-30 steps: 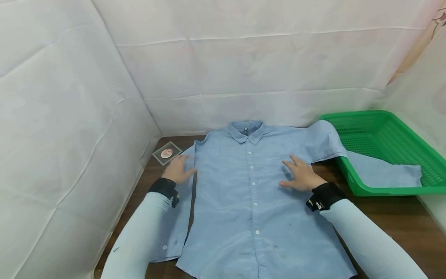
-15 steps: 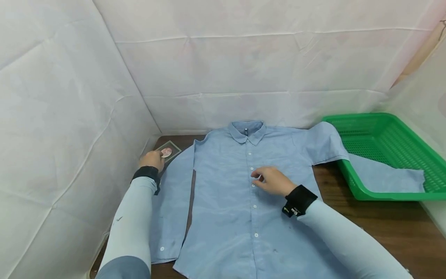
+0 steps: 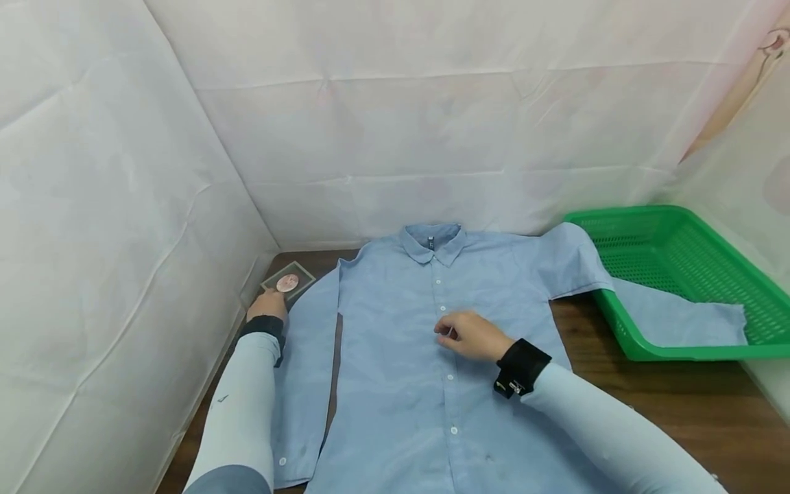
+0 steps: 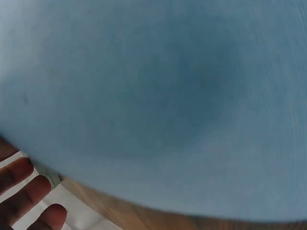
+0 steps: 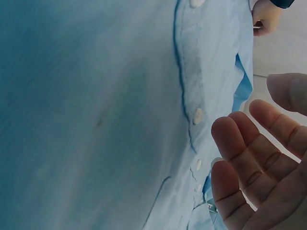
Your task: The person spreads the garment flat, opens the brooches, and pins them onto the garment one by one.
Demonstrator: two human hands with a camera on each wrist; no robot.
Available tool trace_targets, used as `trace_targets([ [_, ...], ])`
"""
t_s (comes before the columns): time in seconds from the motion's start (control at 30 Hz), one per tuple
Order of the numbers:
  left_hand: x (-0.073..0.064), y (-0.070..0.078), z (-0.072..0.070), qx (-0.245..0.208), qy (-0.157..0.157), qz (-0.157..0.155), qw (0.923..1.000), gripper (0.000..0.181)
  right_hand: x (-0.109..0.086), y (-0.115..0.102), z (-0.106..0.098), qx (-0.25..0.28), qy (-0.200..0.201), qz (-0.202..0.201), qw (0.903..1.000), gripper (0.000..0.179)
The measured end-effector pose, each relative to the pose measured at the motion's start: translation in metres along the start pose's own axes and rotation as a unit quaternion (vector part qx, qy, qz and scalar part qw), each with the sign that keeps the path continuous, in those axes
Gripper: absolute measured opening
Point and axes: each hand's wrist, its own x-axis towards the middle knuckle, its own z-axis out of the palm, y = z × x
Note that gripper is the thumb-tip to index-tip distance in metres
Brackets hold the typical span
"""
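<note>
Ok, grn basket (image 3: pixel 710 254), shirt slv (image 3: pixel 679 317) partly in

The brown worktop (image 3: pixel 673 412) bears a blue shirt (image 3: pixel 395 357) spread flat, a green basket (image 3: pixel 703 353) and, near its far-left corner, a square plaque (image 3: pixel 302 276).

A makeshift booth (image 3: pixel 117 226): creased white cloth (image 3: pixel 401 130) stands on three sides of a brown wooden table (image 3: pixel 685 398), a beige strip (image 3: pixel 727 118) showing past it at upper right; whether home or workplace cannot be told.
</note>
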Motion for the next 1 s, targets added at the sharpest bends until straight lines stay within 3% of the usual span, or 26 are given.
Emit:
trace_targets([
  [0.13,-0.013,-0.001,-0.001,0.006,0.01,-0.007,0.9999,0.016,0.0,0.002,0.011,0.004,-0.005,-0.003,1.0,0.018],
  [0.3,-0.035,-0.002,-0.008,0.029,-0.013,-0.026,0.9992,0.018,-0.001,0.004,0.026,0.009,-0.023,-0.016,0.9996,0.017],
  [0.43,-0.044,-0.007,-0.004,0.032,-0.022,-0.027,0.9989,0.021,-0.003,0.004,0.032,0.015,-0.026,-0.016,0.9994,0.015],
  [0.63,-0.04,-0.012,0.004,0.025,-0.006,-0.016,0.9995,0.027,-0.004,0.007,0.033,0.019,-0.029,-0.005,0.9994,0.017],
  [0.77,-0.031,-0.01,0.0,-0.001,0.027,-0.018,0.9995,0.029,-0.003,0.009,0.027,0.03,-0.024,0.006,0.9992,0.019],
  [0.87,-0.024,-0.001,-0.008,-0.018,0.06,-0.008,0.998,0.031,-0.001,0.008,0.021,0.041,-0.018,0.017,0.9989,0.02],
  [1.0,-0.024,0.024,-0.022,-0.015,0.08,0.031,0.9962,0.032,0.001,0.006,0.014,0.054,-0.009,0.016,0.9984,0.021],
])
